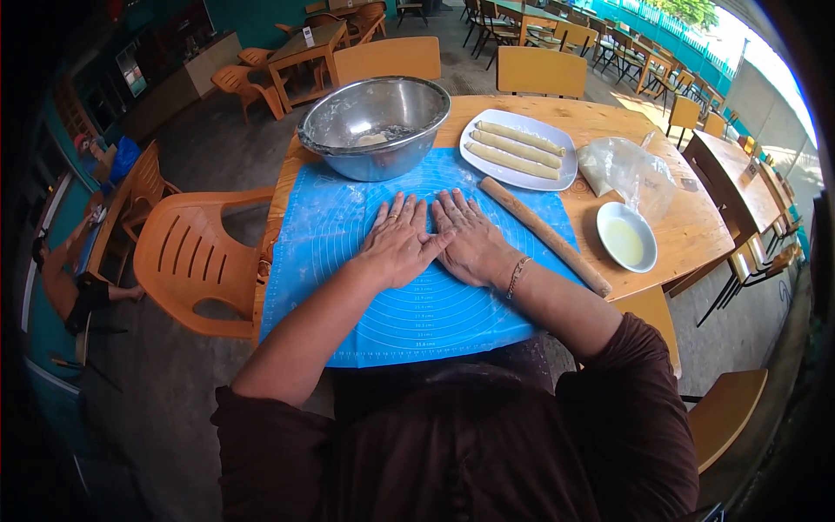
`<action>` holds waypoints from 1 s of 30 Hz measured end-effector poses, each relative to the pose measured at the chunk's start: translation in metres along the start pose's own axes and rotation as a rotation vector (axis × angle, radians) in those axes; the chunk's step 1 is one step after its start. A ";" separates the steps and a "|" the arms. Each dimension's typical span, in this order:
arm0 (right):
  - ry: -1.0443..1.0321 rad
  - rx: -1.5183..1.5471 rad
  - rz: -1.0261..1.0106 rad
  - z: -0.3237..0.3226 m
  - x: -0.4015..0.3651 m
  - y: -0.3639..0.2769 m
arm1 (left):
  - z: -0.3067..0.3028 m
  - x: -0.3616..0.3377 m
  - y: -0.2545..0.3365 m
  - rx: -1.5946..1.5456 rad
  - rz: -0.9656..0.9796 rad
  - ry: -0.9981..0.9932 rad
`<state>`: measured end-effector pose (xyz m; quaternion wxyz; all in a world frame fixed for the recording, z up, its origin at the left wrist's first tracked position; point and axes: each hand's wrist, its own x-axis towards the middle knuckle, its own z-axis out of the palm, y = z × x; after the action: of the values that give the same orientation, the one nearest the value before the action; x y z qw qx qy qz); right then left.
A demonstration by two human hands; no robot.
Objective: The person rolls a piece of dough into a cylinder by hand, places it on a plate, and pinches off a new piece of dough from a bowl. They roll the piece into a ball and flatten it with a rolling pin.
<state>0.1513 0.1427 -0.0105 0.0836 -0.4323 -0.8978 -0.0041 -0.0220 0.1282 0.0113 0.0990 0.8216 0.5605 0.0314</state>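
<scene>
My left hand and my right hand lie flat, side by side, on the blue measuring mat. Their fingers are stretched forward and the left thumb meets the right hand. Whatever may be under the palms is hidden. To the right of my right hand a wooden rolling pin rests slantwise, partly over the mat. Beyond the hands stands a large metal bowl with whitish residue and a pale lump inside. A white plate holds three long dough rolls at the back.
A small white bowl of pale yellowish liquid sits at the table's right side. Behind it lies a clear plastic bag with white contents. An orange chair is close on the left. Another person is at the far left.
</scene>
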 end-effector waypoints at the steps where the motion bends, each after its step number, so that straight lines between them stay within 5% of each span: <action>1: -0.001 0.002 0.003 0.002 -0.008 -0.002 | -0.001 -0.007 0.004 0.000 0.002 -0.003; 6: 0.169 0.084 -0.224 -0.011 -0.071 -0.025 | 0.008 -0.076 0.031 0.042 0.198 0.021; 9: 0.074 0.145 -0.235 -0.034 -0.096 -0.041 | 0.016 -0.109 0.043 0.132 0.274 0.119; 16: 0.173 0.109 -0.159 -0.007 -0.053 -0.022 | 0.026 -0.063 0.019 0.035 0.209 0.156; 23: 0.009 -0.007 0.051 -0.003 0.013 0.000 | -0.005 0.008 -0.005 0.004 -0.037 -0.019; 30: 0.145 0.034 -0.139 -0.005 -0.044 -0.016 | 0.009 -0.042 0.012 0.038 0.138 0.016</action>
<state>0.1661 0.0981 -0.0108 0.1550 -0.3663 -0.9171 -0.0260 -0.0246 0.0842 0.0075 0.0763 0.8599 0.5036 0.0342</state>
